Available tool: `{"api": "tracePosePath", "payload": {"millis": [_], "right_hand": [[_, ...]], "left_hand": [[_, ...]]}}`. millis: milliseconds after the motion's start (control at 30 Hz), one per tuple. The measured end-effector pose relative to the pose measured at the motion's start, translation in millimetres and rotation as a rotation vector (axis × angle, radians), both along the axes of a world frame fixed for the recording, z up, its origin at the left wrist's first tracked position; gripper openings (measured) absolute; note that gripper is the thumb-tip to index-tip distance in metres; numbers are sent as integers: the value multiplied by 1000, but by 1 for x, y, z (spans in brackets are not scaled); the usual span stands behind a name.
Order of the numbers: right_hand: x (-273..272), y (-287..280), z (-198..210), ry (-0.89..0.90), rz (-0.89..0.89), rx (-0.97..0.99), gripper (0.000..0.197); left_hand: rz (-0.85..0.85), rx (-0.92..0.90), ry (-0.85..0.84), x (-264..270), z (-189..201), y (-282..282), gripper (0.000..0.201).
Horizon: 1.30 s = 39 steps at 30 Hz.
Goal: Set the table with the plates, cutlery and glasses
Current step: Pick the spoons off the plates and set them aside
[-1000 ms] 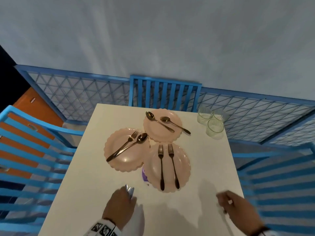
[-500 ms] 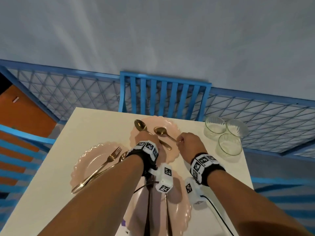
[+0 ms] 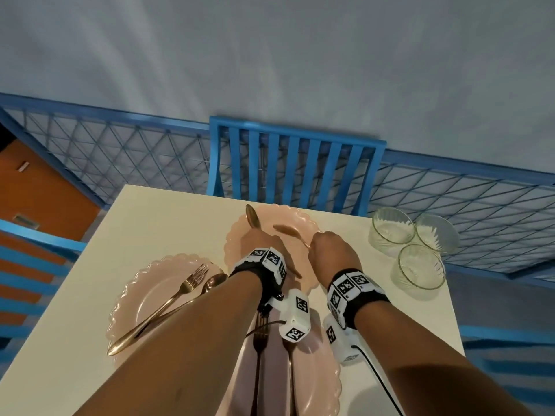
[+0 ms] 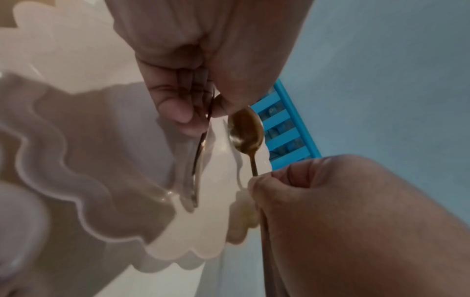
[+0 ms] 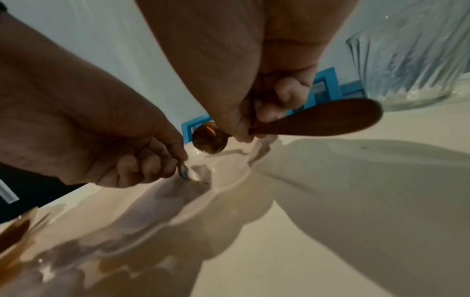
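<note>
Pinching thin spoon handles, both hands over far pink plate (image 3: 271, 235) near bench (image 3: 168, 223) far edge. Risks: slim gold handles could slip from fingertip pinch; dropped spoon clatters onto plate; right elbow swing might knock ribbed glasses (image 3: 419, 265) just beside. Left hand (image 3: 259, 238) fingers (image 4: 175, 112) curled, pinching left spoon (image 3: 253, 219), bowl raised. Right hand (image 3: 330, 250) knuckles up, fingers closed on right spoon (image 3: 288, 230). Forearms reach across near plate (image 3: 315, 370) with forks.
</note>
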State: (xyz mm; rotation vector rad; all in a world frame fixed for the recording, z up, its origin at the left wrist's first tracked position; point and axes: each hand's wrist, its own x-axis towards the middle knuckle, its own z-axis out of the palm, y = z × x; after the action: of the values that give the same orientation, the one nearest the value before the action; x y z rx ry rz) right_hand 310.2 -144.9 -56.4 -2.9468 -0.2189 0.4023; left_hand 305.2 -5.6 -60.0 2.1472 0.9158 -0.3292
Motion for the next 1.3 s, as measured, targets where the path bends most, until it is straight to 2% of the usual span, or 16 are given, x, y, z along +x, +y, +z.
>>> {"api": "tracePosePath", "payload": {"millis": [100, 233, 300, 367, 400, 500, 567, 633, 767, 933, 1067, 1167, 1200, 1300], "right_hand": [[-6, -8, 14, 36, -84, 90, 25], [-37, -14, 43, 127, -301, 514, 16], [-62, -4, 61, 214, -319, 734, 13], [-86, 14, 74, 306, -306, 860, 8], [-95, 25, 77, 337, -304, 884, 8], [-121, 58, 79, 432, -369, 953, 2], [-138, 79, 77, 491, -430, 1004, 3], [-154, 98, 74, 464, -399, 964, 7], [-176, 133, 69, 374, -291, 899, 16], [-182, 166, 54, 539, -452, 867, 12], [-168, 193, 32, 589, -569, 776, 19], [-151, 204, -7, 468, -568, 679, 44], [-143, 205, -31, 427, -568, 655, 51], [-123, 209, -78, 376, -587, 590, 59]], "left_hand": [[66, -74, -56, -10, 16, 2, 27], [76, -230, -198, -49, 49, 7, 30], [119, -454, -259, -78, 60, 12, 27], [155, -664, -241, -107, 66, 21, 24], [150, -688, -249, -119, 65, 26, 25], [57, -607, -261, -153, 53, 45, 28], [102, -674, -264, -174, 54, 60, 30], [179, -787, -274, -194, 57, 75, 32], [224, -795, -284, -223, 57, 107, 32], [248, -647, -241, -233, 63, 166, 26], [235, -585, -249, -232, 60, 209, 26], [234, -601, -265, -234, 55, 227, 26], [229, -606, -270, -236, 54, 231, 27], [207, -639, -274, -243, 52, 240, 26]]}}
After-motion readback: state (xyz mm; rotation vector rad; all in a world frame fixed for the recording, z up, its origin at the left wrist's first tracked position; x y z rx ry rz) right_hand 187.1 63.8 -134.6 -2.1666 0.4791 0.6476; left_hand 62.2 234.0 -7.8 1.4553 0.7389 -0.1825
